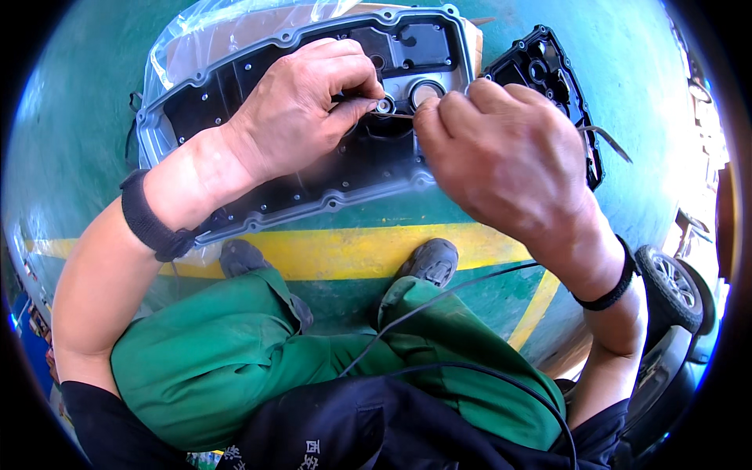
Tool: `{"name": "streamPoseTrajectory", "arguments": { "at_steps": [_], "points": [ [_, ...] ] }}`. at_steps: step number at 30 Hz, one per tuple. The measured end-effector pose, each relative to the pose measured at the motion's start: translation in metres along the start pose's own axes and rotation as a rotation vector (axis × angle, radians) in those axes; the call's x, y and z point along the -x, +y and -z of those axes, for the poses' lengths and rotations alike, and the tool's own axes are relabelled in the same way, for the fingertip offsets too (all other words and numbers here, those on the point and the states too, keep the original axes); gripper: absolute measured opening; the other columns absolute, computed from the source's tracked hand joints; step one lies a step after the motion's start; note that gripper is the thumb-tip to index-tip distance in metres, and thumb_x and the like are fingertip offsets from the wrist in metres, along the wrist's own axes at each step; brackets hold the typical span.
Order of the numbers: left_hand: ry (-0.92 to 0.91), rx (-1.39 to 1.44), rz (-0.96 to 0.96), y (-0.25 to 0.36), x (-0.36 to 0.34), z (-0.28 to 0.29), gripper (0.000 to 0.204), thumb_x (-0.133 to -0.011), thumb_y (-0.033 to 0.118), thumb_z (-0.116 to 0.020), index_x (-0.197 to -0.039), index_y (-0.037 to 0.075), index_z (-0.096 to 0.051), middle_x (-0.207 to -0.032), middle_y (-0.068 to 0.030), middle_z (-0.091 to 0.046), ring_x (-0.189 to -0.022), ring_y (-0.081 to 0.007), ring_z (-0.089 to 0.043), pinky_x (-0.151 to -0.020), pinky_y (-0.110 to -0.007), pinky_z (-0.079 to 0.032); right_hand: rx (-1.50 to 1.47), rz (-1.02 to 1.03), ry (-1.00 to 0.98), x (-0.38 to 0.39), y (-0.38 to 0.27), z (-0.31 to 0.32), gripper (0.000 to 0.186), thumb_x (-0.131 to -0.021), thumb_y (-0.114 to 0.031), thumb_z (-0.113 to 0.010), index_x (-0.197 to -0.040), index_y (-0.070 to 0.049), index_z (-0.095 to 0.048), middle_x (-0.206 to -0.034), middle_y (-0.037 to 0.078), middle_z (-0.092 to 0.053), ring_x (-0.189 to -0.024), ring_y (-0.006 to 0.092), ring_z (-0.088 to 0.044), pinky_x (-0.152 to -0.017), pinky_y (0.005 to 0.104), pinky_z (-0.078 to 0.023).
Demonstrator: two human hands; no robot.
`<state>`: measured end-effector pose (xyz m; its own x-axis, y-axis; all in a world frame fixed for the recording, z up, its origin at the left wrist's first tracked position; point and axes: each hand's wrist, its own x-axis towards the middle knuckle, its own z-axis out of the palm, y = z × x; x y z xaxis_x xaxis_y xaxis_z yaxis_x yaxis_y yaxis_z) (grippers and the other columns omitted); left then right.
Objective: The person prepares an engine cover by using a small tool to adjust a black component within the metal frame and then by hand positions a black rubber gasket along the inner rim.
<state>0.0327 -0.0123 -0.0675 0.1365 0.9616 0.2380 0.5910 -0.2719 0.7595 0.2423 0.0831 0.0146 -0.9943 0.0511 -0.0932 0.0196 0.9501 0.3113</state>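
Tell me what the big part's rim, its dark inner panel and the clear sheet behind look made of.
Rim: probably cast metal, matte silvery with bolt lugs. Inner panel: plastic or painted metal; smooth black sheen fits either. Clear sheet: apparently plastic film, transparent with glossy creases.

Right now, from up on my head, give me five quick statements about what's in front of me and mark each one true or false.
1. The left hand is over the silver-rimmed casing. True.
2. The right hand is spread flat. False: its fingers are curled, with a slim metal shaft showing beside them.
3. The smaller black cover lies left of the casing. False: it lies to the right.
4. Dark bands circle both wrists. True.
5. The floor stripe between casing and shoes is white. False: it is yellow.
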Motion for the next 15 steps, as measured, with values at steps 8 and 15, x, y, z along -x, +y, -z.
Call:
{"name": "streamPoseTrajectory", "arguments": {
  "at_steps": [8,15],
  "points": [
    [0.004,0.008,0.037,-0.002,0.000,0.001,0.014,-0.084,-0.007,-0.073,-0.096,-0.001,-0.069,-0.094,-0.0104,-0.066,-0.089,-0.0255,-0.065,-0.082,-0.034,-0.054,-0.096,-0.105,0.126,0.008,0.003,-0.001,0.014,-0.081,-0.015,-0.073,-0.094,-0.012,-0.071,-0.070,-0.002,-0.058,-0.067,0.0143,-0.061,-0.059,0.0306,-0.049],
    [0.014,-0.001,0.007,0.000,0.000,0.001,0.016,-0.082,-0.007,-0.074,-0.096,-0.001,-0.069,-0.093,-0.0112,-0.066,-0.089,-0.0276,-0.065,-0.082,-0.035,-0.054,-0.146,-0.137,0.147,0.008,0.003,-0.005,0.012,-0.083,-0.016,-0.073,-0.094,-0.014,-0.071,-0.068,-0.002,-0.057,-0.065,0.0145,-0.059,-0.055,0.0319,-0.046]
  ]
}}
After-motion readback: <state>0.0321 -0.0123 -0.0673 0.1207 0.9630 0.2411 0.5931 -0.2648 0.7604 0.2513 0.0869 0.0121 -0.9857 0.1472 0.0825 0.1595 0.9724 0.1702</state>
